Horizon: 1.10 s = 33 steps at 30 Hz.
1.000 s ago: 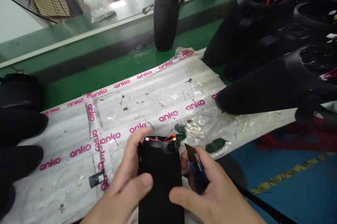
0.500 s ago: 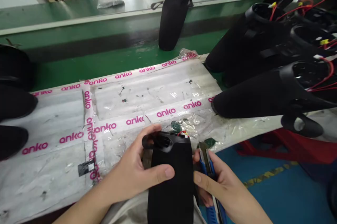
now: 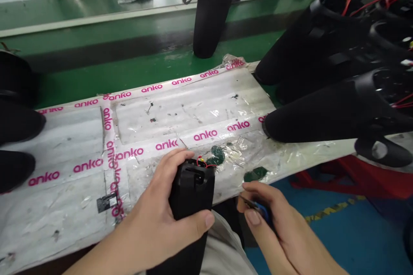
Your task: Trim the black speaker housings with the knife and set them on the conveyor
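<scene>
A black fabric-covered casing [image 3: 190, 197] with an open top end and short red wires stands tilted at the table's near edge, over my lap. My left hand [image 3: 167, 210] wraps round it, thumb across the front and fingers behind. To its right, apart from the casing, my right hand [image 3: 274, 219] grips a blue utility knife [image 3: 260, 211]. The knife's tip points up and left between thumb and fingers; most of its handle is hidden by the hand.
Several black casings [image 3: 322, 111] with red wires lie at the right, more [image 3: 19, 124] at the left edge. One casing [image 3: 213, 16] stands behind the taped white sheet [image 3: 193, 107]. A black scrap [image 3: 106, 202] lies at left. A red frame [image 3: 361, 180] stands below right.
The casing in my left hand has turned and shifted left, showing its slotted side. My right hand has moved away from it, and the knife has tipped, so less of it shows.
</scene>
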Tool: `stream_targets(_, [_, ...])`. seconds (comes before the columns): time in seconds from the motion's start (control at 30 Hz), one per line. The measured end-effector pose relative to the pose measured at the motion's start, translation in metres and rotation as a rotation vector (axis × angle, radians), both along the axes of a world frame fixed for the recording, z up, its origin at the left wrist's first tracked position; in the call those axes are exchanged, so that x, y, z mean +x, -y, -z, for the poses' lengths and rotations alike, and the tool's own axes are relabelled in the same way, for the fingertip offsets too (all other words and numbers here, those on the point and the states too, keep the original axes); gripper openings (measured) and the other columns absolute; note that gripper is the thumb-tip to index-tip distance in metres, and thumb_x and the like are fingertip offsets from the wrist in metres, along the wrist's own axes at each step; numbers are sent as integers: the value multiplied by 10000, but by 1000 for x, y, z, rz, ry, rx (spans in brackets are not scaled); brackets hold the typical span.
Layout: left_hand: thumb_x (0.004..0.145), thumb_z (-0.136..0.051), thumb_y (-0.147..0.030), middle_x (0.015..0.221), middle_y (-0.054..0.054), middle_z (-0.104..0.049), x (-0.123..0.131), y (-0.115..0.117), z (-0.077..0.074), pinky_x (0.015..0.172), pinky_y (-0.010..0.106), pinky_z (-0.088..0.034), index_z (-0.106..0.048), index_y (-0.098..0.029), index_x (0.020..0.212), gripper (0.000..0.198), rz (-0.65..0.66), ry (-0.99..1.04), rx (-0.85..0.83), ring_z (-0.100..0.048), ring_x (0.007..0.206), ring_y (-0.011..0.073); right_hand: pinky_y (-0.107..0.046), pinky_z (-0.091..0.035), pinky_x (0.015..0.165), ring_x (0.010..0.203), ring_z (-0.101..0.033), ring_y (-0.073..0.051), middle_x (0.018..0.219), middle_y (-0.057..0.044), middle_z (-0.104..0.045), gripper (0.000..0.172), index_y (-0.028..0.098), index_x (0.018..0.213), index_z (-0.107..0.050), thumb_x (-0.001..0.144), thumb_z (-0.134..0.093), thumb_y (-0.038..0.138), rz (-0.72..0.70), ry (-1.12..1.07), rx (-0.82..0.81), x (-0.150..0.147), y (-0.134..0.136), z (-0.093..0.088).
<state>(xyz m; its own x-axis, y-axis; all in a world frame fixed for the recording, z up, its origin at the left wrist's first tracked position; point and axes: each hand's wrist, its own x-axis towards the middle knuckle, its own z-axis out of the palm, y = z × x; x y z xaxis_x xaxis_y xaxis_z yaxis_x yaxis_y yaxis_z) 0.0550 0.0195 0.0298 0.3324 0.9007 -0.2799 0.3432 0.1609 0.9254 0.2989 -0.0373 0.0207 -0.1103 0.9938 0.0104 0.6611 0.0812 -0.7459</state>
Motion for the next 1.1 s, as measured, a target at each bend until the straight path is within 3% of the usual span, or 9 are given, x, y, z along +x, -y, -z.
stream_targets(0.07, [831, -927, -391, 1754, 69, -426, -1, 0, 0, 1331, 707, -327, -541, -414, 1535, 803, 26, -44, 25, -361, 1650, 452, -296, -520, 557, 662, -716, -187, 893, -43, -755, 162, 221, 1246, -529, 1151, -398, 214, -224, 316, 331, 7, -12, -6])
stream_targets(0.1, [824, -934, -402, 1769, 57, -404, 0, -1, 0, 1331, 700, -333, -542, -424, 1537, 814, 41, -42, 20, -344, 1662, 449, -314, -499, 544, 662, -710, -198, 901, -49, -759, 186, 208, 1237, -534, 1116, -410, 139, -307, 396, 420, 9, -19, -8])
stream_targets(0.27, [778, -979, -391, 1737, 23, -447, 1, -7, 5, 1329, 658, -374, -540, -475, 1539, 882, 73, -6, -22, -401, 1639, 436, -380, -462, 588, 693, -674, -229, 935, -66, -765, 333, 130, 1283, -567, 1001, -425, 23, -455, 536, 547, 11, -45, -14])
stream_targets(0.5, [759, -1007, -426, 1738, -12, -436, -3, -9, 7, 1335, 716, -307, -544, -551, 1512, 892, 88, 32, -88, -409, 1629, 437, -380, -457, 633, 704, -675, -210, 905, -45, -768, 349, 152, 1206, -572, 952, -394, -9, -489, 530, 580, 11, -55, -12])
stream_targets(0.67, [760, -1009, -378, 1726, -49, -437, -4, -13, 5, 1336, 685, -324, -540, -598, 1491, 896, 97, 53, -125, -394, 1640, 413, -389, -468, 671, 749, -681, -221, 920, -45, -772, 431, 159, 1211, -581, 872, -399, -35, -481, 495, 573, 11, -53, -6])
stream_targets(0.83, [739, -1021, -393, 1726, -14, -442, -1, -17, 3, 1337, 697, -311, -571, -542, 1483, 882, 84, 65, -143, -392, 1635, 436, -403, -461, 660, 710, -664, -228, 903, -37, -768, 387, 157, 1210, -585, 922, -389, -13, -474, 500, 591, 13, -55, -2])
stream_targets(0.93, [748, -1015, -389, 1720, -12, -449, 0, -17, 3, 1318, 672, -366, -560, -543, 1484, 878, 89, 63, -141, -385, 1640, 434, -403, -477, 633, 693, -679, -230, 871, -38, -769, 309, 158, 1180, -589, 962, -411, 29, -491, 513, 607, 12, -57, -4])
stream_targets(1.1, [786, -951, -270, 1746, 37, -376, 0, -16, 3, 1290, 670, -402, -523, -483, 1486, 847, 152, 16, -76, -351, 1650, 449, -379, -510, 590, 644, -694, -244, 812, -60, -754, 349, 159, 1159, -588, 864, -469, 17, -458, 660, 602, 7, -50, -8])
